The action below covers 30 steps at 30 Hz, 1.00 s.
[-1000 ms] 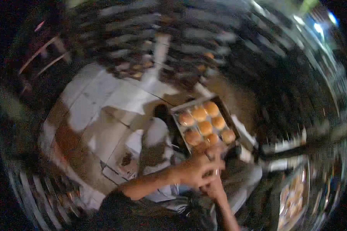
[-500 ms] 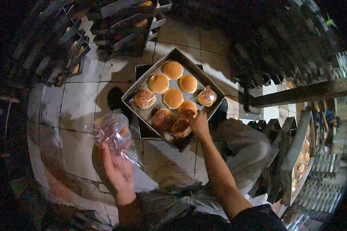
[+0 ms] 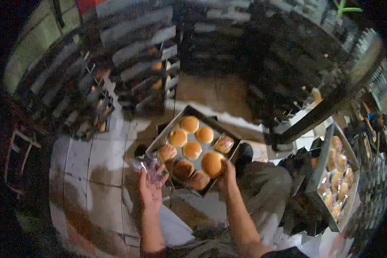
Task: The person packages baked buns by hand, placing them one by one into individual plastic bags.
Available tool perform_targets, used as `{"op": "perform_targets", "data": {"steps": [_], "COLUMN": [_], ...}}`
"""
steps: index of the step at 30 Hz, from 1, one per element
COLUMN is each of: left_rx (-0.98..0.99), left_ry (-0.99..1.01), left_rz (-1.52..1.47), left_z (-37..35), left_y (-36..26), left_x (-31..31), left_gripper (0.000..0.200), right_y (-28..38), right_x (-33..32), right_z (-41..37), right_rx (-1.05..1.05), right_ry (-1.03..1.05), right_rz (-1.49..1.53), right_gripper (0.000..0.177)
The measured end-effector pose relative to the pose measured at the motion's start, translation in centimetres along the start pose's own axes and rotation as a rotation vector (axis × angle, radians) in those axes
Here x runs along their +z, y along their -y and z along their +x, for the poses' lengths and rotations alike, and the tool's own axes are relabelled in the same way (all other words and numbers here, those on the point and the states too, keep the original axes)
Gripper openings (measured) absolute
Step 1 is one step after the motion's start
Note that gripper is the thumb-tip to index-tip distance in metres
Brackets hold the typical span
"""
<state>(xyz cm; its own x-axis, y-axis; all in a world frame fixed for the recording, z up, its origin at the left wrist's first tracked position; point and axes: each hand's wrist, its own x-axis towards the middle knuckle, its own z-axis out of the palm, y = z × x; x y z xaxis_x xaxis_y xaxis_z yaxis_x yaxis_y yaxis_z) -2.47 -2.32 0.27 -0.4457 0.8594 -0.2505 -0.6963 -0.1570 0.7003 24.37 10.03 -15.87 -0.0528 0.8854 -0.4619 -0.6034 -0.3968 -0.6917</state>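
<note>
Trays, two: near tray (image 3: 208, 149), holding eight buns (image 3: 192, 150); side tray (image 3: 324, 206), its buns too blurred to count. Hands, two: left hand (image 3: 151, 193), fingers spread, bearing one clear bag (image 3: 153, 170); right hand (image 3: 228, 173), gripping one bun (image 3: 212, 164) over the near tray.

The held bun (image 3: 213, 164) is round and golden brown on top, with a paler edge. It is dome up in the right hand (image 3: 227, 174), over the near right part of the tray (image 3: 160, 138), and no wrapping shows on it. The plastic bag (image 3: 154, 172) is clear and crinkled, with dark purplish print; it lies loosely at the spread fingers of the left hand (image 3: 150, 193), just beside the tray's left side. Whether its mouth is open is too blurred to tell.
</note>
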Motion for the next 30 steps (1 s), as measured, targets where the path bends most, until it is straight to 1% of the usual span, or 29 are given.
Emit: {"op": "perform_targets", "data": {"steps": [1, 2, 3, 5, 6, 7, 8, 9, 10, 11, 12, 14, 15, 16, 18, 19, 21, 22, 24, 25, 26, 28, 29, 30], "left_rx": [-0.021, -0.043, -0.060, -0.056, -0.076, -0.080, -0.068, -0.058, -0.049, -0.052, -0.040, 0.157, 0.106, 0.053, 0.025, 0.084, 0.135, 0.006, -0.243, -0.261, -0.092, -0.153, -0.139, -0.025], "left_ry": [-0.010, -0.022, -0.030, 0.035, 0.058, -0.035, -0.018, 0.006, 0.026, 0.210, 0.213, 0.089, 0.125, 0.159, 0.134, 0.080, 0.012, 0.078, 0.213, 0.299, 0.189, 0.020, 0.017, 0.042], "left_rz": [-0.011, -0.017, -0.045, -0.072, -0.090, -0.085, -0.092, -0.142, -0.194, -0.226, -0.243, -0.058, -0.147, -0.242, -0.347, -0.202, -0.081, -0.282, -0.678, -0.781, -0.448, -0.443, -0.437, -0.324], "left_z": [0.0, -0.1, -0.2, -0.3, -0.4, -0.4, -0.2, 0.1, -1.0, -2.9, -3.4, -3.5, -3.0, -2.7, -3.5, -4.2, -4.1, -3.8, -3.7, -2.7, -1.3, -3.7, -3.2, -2.9], "left_y": [0.6, 1.1, 1.5, 1.9, 2.2, 2.5, 2.6, 2.5, 1.1, -0.6, -0.2, 0.1, 0.1, 0.4, 2.8, 4.5, 6.0, 6.1, 6.2, 8.7, 11.9, 8.3, 7.9, 7.8], "left_x": [-0.2, 0.0, 0.0, 0.6, 1.0, 1.4, 1.4, 1.2, 2.9, 3.8, 4.3, 4.2, 3.7, 3.1, 2.5, 2.7, 2.8, 2.4, 1.5, 0.3, -0.4, 2.4, 2.0, 1.8], "left_gripper": [0.043, 0.043, 0.043, 0.042, 0.041, 0.046, 0.046, 0.047, 0.049, 0.042, 0.042, 0.050, 0.050, 0.049, 0.049, 0.049, 0.049, 0.049, 0.048, 0.051, 0.053, 0.057, 0.057, 0.057], "right_y": [4.6, 2.7, 3.5, 7.8, 7.9, 7.9, 9.0, 9.3, 10.1, 10.4, 8.6, 7.7, 8.7, 8.7, 7.5, 6.7, 5.6, 5.2, 4.6, 4.4, 4.2, 3.2, 3.4, 3.8], "right_x": [4.4, 0.5, 0.3, 6.4, 6.8, 7.2, 9.3, 9.1, 9.8, 10.6, 10.6, 11.6, 12.5, 13.2, 13.3, 13.1, 12.7, 13.0, 14.2, 14.7, 15.0, 14.0, 13.5, 13.5], "right_z": [-6.2, -4.5, -7.0, -16.7, -17.8, -19.0, -21.7, -21.4, -21.6, -22.4, -21.3, -22.8, -24.4, -24.9, -25.3, -24.0, -22.8, -22.3, -21.5, -21.3, -21.1, -20.5, -20.6, -21.0], "right_rx": [0.092, 0.019, 0.180, 0.324, 0.334, 0.342, 0.221, 0.111, -0.001, -0.076, -0.327, -1.024, -1.069, -1.079, -1.089, -0.984, -0.950, -0.924, -0.865, -0.824, -0.787, -0.668, -0.715, -0.761], "right_ry": [0.007, 0.201, 0.260, 0.560, 0.608, 0.657, 0.705, 0.789, 0.860, 0.796, 0.794, 0.750, 0.821, 0.850, 0.817, 0.793, 0.779, 0.760, 0.787, 0.783, 0.778, 0.712, 0.719, 0.726], "right_rz": [0.056, 0.104, 0.143, 0.250, 0.203, 0.156, 0.091, -0.187, -0.469, -0.756, -0.990, -1.137, -1.241, -1.255, -1.402, -1.360, -1.393, -1.396, -1.405, -1.392, -1.375, -1.417, -1.406, -1.397], "right_gripper": [0.053, 0.058, 0.066, 0.082, 0.080, 0.079, 0.075, 0.070, 0.064, 0.056, 0.057, 0.054, 0.054, 0.054, 0.052, 0.052, 0.053, 0.054, 0.056, 0.058, 0.060, 0.055, 0.049, 0.043]}}
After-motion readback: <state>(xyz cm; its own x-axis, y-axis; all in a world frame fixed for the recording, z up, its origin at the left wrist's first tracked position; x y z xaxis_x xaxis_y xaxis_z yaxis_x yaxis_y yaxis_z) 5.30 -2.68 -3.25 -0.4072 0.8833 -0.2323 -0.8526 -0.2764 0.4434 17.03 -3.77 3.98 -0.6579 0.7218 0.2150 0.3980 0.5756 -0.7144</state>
